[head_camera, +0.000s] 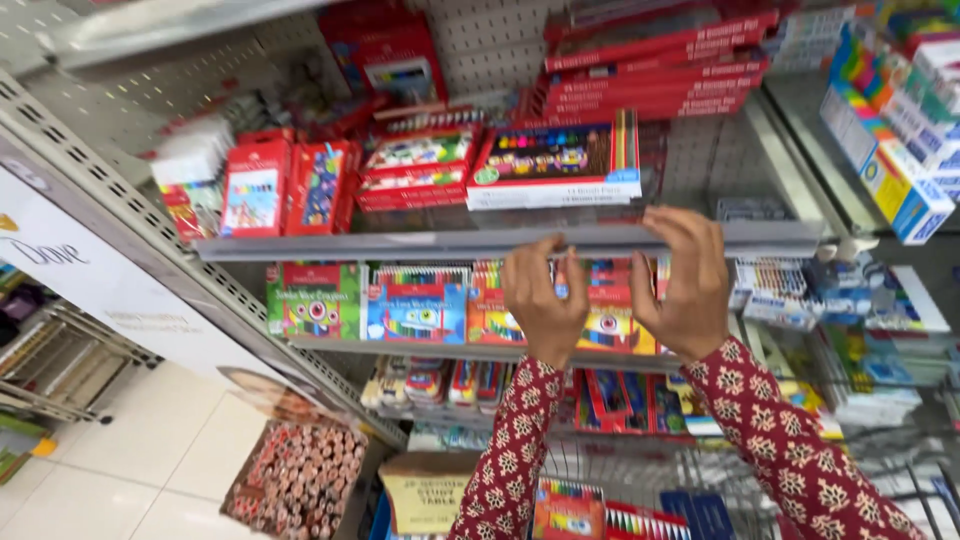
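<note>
Both my hands are raised to the grey front rail (400, 242) of a shop shelf. My left hand (545, 300) has its fingertips bent onto the rail's lower edge. My right hand (685, 285) is a little to the right, with its fingers curled over the rail's top. Both sleeves are red with a pale flower pattern. Directly above my hands, on the shelf, lies a flat box of colour pens (555, 165). Behind my hands, one shelf lower, stand boxes of crayons and coloured pencils (415, 305).
Red flat boxes (650, 70) are stacked on the top shelf, and more art supplies (890, 150) fill the unit at right. A perforated upright (120, 220) runs down the left. A bin of pencils (300, 480) stands on the white tile floor (150, 450). Wire racks (640, 470) are below.
</note>
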